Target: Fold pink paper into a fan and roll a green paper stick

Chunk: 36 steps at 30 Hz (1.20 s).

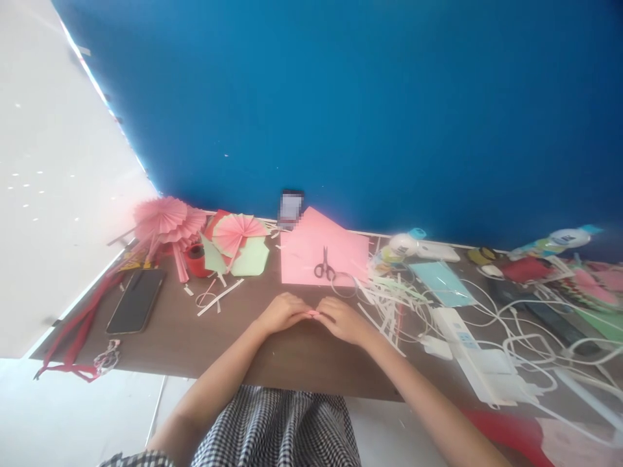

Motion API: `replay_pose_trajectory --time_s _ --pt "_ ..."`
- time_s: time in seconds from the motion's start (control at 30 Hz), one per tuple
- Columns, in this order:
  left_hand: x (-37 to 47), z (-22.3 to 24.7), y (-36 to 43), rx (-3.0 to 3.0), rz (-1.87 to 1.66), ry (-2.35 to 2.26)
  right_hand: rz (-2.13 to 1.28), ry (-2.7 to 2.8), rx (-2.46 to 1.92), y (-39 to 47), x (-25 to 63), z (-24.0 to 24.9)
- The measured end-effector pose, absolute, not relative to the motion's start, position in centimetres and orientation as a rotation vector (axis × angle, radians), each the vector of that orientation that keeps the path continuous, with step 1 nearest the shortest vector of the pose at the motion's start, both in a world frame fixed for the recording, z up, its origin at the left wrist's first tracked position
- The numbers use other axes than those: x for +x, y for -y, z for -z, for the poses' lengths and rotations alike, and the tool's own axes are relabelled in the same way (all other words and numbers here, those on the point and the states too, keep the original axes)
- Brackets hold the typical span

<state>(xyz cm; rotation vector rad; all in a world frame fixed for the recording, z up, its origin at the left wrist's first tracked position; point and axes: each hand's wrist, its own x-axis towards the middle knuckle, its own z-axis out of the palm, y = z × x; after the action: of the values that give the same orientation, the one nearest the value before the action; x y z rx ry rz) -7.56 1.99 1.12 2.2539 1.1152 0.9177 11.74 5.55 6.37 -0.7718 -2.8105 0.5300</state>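
Head view: left hand (285,312) and right hand (342,318) pinch a small pink paper piece (312,314); uneven pressure could crumple it, I judge.

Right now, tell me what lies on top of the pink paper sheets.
Dark-handled scissors lie on the pink sheets; whatever those sheets cover can't be seen.

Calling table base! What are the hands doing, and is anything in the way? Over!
Left hand, right hand: pinching small pink piece. Scissors beyond, on pink sheet. Paper strips close by, right side. Over.
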Motion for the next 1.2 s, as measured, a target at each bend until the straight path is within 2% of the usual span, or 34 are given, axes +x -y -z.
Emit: replay_pose_trajectory --time_s 0.23,0.8,0.97,1.2 --pt "-7.7 0.0 -2.0 2.283 -0.885 -1.137 -0.233 2.853 -0.62 -5.6 11.7 -4.9" --pt "-8.2 0.0 -2.2 2.254 -0.954 -1.144 -0.262 2.616 -0.787 -4.6 11.7 -2.3" --pt "-9.1 0.0 -2.4 2.136 -1.049 -1.241 -0.357 2.376 -0.898 -4.5 12.2 -1.7" --pt "-9.1 0.4 -2.3 2.194 -1.05 -1.247 -0.439 2.344 -1.071 -3.9 12.4 -1.9"
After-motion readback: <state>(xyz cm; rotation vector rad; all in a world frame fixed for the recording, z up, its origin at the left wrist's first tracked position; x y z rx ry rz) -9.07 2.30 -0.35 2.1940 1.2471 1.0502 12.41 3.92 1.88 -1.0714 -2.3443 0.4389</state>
